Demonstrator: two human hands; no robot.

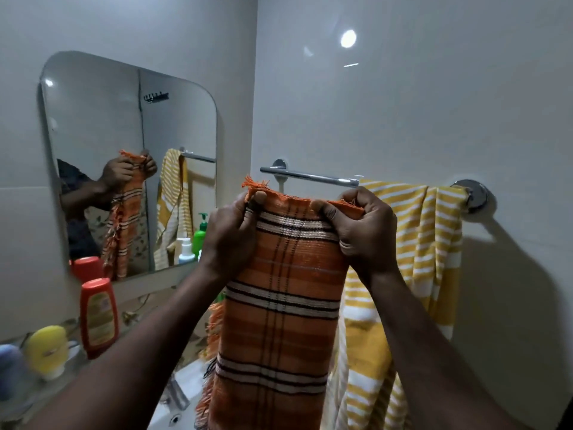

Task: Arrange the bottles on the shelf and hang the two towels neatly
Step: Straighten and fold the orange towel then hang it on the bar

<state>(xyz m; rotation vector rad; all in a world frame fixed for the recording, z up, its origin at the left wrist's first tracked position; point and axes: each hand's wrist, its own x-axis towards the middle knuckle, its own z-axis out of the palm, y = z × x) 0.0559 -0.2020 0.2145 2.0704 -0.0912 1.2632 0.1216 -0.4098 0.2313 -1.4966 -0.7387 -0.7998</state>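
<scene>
on my feed both hands are raised in front of the towel rail [310, 175]. the left hand [229, 234] pinches the top left corner of the orange towel [285, 305], thumb pressed just under the frayed fringe. the right hand [362, 231] grips the top right corner with curled fingers. between them the towel's upper edge is pulled roughly level, just below and in front of the bare left part of the rail; i can't tell whether it touches the bar. the rest hangs straight down, plaid stripes facing me, above the sink [186, 401].

the yellow towel [428, 237] is draped over the right part of the rail, bunched up against the right bracket, its folds falling behind the right wrist.

to the left, on the shelf [76, 352] under the mirror [108, 119], a red bottle [98, 318] stands upright with a yellow bottle [48, 346] beside it, nearer me. the mirror reflects the hands and both towels.
</scene>
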